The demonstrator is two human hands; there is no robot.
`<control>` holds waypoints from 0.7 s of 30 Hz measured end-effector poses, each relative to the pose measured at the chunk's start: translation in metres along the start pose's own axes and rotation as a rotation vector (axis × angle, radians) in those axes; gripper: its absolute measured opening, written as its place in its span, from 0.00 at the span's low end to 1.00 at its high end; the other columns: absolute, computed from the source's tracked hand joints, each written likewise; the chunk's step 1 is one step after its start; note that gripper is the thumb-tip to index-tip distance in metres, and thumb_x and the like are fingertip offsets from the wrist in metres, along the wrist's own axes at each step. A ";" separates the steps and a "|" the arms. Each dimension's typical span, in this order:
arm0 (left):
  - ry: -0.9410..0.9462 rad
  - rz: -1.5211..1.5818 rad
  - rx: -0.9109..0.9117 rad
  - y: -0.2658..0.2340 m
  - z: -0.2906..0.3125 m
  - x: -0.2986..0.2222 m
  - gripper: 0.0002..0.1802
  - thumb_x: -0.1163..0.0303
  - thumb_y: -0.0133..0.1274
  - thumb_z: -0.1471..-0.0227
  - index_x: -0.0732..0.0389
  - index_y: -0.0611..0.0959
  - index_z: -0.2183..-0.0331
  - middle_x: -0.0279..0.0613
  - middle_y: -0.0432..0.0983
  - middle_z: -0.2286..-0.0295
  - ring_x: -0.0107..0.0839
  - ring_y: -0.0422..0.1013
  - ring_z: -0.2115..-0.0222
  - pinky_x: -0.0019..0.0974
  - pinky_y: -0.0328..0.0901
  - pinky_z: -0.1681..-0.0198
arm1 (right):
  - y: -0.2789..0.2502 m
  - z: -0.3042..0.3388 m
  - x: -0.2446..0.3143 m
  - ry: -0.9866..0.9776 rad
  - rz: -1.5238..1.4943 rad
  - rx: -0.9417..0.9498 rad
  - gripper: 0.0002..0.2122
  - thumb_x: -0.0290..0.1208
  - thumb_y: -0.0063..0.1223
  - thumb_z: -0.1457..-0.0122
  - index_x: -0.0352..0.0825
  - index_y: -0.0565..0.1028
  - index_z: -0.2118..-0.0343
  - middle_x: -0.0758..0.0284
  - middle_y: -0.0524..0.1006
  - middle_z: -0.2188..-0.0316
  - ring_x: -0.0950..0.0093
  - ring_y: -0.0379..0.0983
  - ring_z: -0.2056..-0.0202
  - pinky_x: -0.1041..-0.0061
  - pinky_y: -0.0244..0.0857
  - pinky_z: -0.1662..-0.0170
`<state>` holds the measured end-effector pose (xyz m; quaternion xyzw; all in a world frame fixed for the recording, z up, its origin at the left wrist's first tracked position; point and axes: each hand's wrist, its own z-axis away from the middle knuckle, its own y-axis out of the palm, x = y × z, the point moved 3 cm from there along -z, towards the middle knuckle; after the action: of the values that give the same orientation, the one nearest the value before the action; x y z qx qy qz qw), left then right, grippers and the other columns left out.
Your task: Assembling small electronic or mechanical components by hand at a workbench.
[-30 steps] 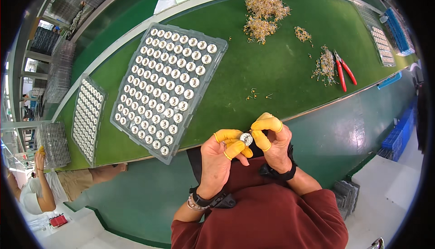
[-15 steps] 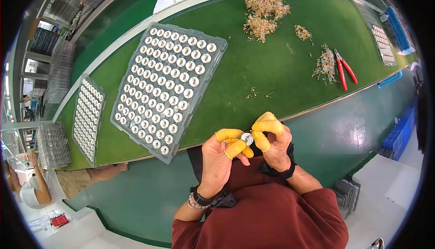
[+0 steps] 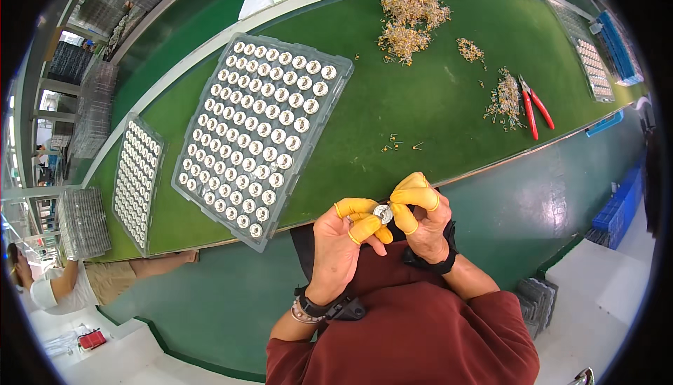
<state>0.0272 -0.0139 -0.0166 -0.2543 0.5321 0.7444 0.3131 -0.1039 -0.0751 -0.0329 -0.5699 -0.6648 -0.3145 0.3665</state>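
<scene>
My left hand (image 3: 342, 239) pinches a small round white-and-silver part (image 3: 383, 213) between yellow-covered fingertips, just off the table's front edge. Close against its right side is my right hand (image 3: 423, 220), its thumb and fingers, also in yellow finger covers, pressed together. Whatever lies between those right fingertips is too small to make out. To the left, a clear plastic tray (image 3: 305, 164) holds rows of similar round white parts. A few small bent-wire pieces (image 3: 394, 143) lie on the green table beyond my hands.
Heaps of small wire-leaded pieces (image 3: 413, 7) lie at the back, with a smaller pile (image 3: 503, 101) beside red-handled cutters (image 3: 536, 108) at right. Another filled tray (image 3: 138, 182) stands at far left, near a seated person (image 3: 59, 287). Blue crates (image 3: 620, 49) stand far right.
My hands keep almost the same pose around the round part. At far left, the other person's arm and head have shifted. The view has moved very slightly.
</scene>
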 end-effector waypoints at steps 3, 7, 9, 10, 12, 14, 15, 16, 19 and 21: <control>0.000 -0.004 0.005 -0.001 0.000 0.000 0.09 0.78 0.52 0.47 0.71 0.76 0.62 0.47 0.76 0.69 0.34 0.75 0.75 0.29 0.71 0.79 | 0.000 0.000 0.000 -0.011 0.007 -0.001 0.10 0.16 0.59 0.58 0.33 0.74 0.71 0.69 0.73 0.80 0.73 0.69 0.78 0.75 0.59 0.70; -0.001 0.002 0.004 0.000 0.001 -0.001 0.09 0.79 0.52 0.47 0.71 0.76 0.61 0.47 0.76 0.69 0.34 0.75 0.75 0.29 0.71 0.78 | -0.001 -0.002 0.004 -0.075 0.046 0.009 0.10 0.17 0.60 0.60 0.33 0.74 0.72 0.69 0.72 0.80 0.73 0.68 0.78 0.74 0.59 0.71; 0.002 0.006 0.001 0.000 0.001 -0.001 0.09 0.79 0.52 0.47 0.71 0.76 0.61 0.47 0.76 0.69 0.34 0.75 0.75 0.29 0.71 0.78 | -0.002 -0.004 0.005 -0.103 0.078 0.021 0.11 0.18 0.60 0.61 0.33 0.74 0.73 0.69 0.72 0.80 0.73 0.68 0.78 0.74 0.59 0.71; 0.005 0.010 -0.001 0.000 0.001 -0.001 0.09 0.79 0.52 0.47 0.71 0.76 0.61 0.47 0.76 0.68 0.34 0.76 0.75 0.29 0.71 0.78 | -0.002 -0.004 0.004 -0.154 0.110 0.028 0.10 0.18 0.60 0.62 0.34 0.75 0.73 0.69 0.71 0.81 0.72 0.68 0.78 0.74 0.59 0.71; 0.007 -0.005 0.000 0.000 0.000 -0.001 0.09 0.79 0.52 0.47 0.70 0.76 0.61 0.47 0.76 0.68 0.33 0.75 0.74 0.29 0.71 0.78 | -0.003 -0.005 0.004 -0.204 0.143 0.034 0.10 0.18 0.61 0.63 0.34 0.75 0.74 0.69 0.71 0.81 0.72 0.68 0.78 0.74 0.59 0.71; 0.014 -0.020 -0.004 0.000 0.000 -0.001 0.09 0.79 0.52 0.47 0.70 0.76 0.61 0.47 0.76 0.68 0.33 0.75 0.74 0.29 0.71 0.78 | -0.002 -0.007 0.005 -0.201 0.146 0.038 0.10 0.18 0.61 0.64 0.34 0.75 0.75 0.69 0.71 0.81 0.72 0.68 0.78 0.74 0.59 0.71; 0.044 -0.044 -0.010 0.000 0.000 -0.003 0.09 0.79 0.52 0.47 0.70 0.76 0.61 0.47 0.76 0.68 0.33 0.75 0.74 0.29 0.71 0.77 | -0.002 -0.008 0.007 -0.202 0.143 0.038 0.10 0.18 0.61 0.64 0.34 0.75 0.75 0.69 0.71 0.81 0.72 0.68 0.78 0.74 0.59 0.71; 0.073 -0.068 -0.015 0.000 0.001 -0.003 0.10 0.80 0.52 0.48 0.70 0.76 0.61 0.46 0.76 0.68 0.32 0.75 0.73 0.29 0.71 0.77 | -0.002 -0.009 0.009 -0.208 0.181 0.056 0.10 0.18 0.61 0.64 0.34 0.75 0.75 0.69 0.71 0.81 0.72 0.68 0.79 0.74 0.59 0.71; 0.169 -0.154 -0.046 -0.003 0.001 -0.001 0.11 0.83 0.53 0.49 0.70 0.75 0.61 0.45 0.76 0.67 0.31 0.74 0.72 0.29 0.72 0.76 | -0.001 -0.012 0.014 -0.186 0.252 0.097 0.11 0.19 0.62 0.64 0.35 0.74 0.74 0.69 0.70 0.81 0.71 0.67 0.79 0.74 0.58 0.72; 0.181 -0.165 -0.048 -0.002 0.000 0.000 0.12 0.83 0.53 0.50 0.69 0.75 0.61 0.45 0.75 0.67 0.30 0.74 0.72 0.29 0.72 0.75 | 0.000 -0.011 0.015 -0.157 0.284 0.118 0.12 0.19 0.62 0.64 0.35 0.73 0.74 0.69 0.70 0.81 0.71 0.67 0.79 0.74 0.57 0.72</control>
<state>0.0289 -0.0134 -0.0174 -0.3708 0.5173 0.7027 0.3179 -0.1041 -0.0768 -0.0146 -0.6584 -0.6216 -0.1743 0.3869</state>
